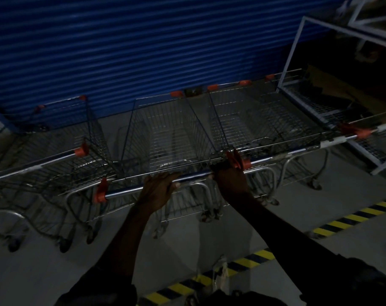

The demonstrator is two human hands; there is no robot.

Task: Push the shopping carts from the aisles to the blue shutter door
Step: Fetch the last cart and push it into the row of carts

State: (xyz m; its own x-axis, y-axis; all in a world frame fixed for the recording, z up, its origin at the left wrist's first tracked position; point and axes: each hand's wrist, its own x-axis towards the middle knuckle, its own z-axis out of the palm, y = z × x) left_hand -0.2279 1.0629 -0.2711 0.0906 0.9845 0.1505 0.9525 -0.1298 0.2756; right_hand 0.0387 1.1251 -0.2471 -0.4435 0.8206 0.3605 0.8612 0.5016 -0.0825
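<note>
The left hand (pixel 159 188) and right hand (pixel 230 180) each grip the middle cart's handle (pixel 125 192).

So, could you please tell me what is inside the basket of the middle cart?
Nothing visible inside the basket: only wire mesh with floor showing through. The left hand and right hand grip its handle, covering the near edge; dim light could hide small items.

Left cart (pixel 61 138) cut off at left edge. Rack (pixel 309 102) runs past right edge. Right hand (pixel 229 180) fingertips hidden behind handle (pixel 125 192).
</note>
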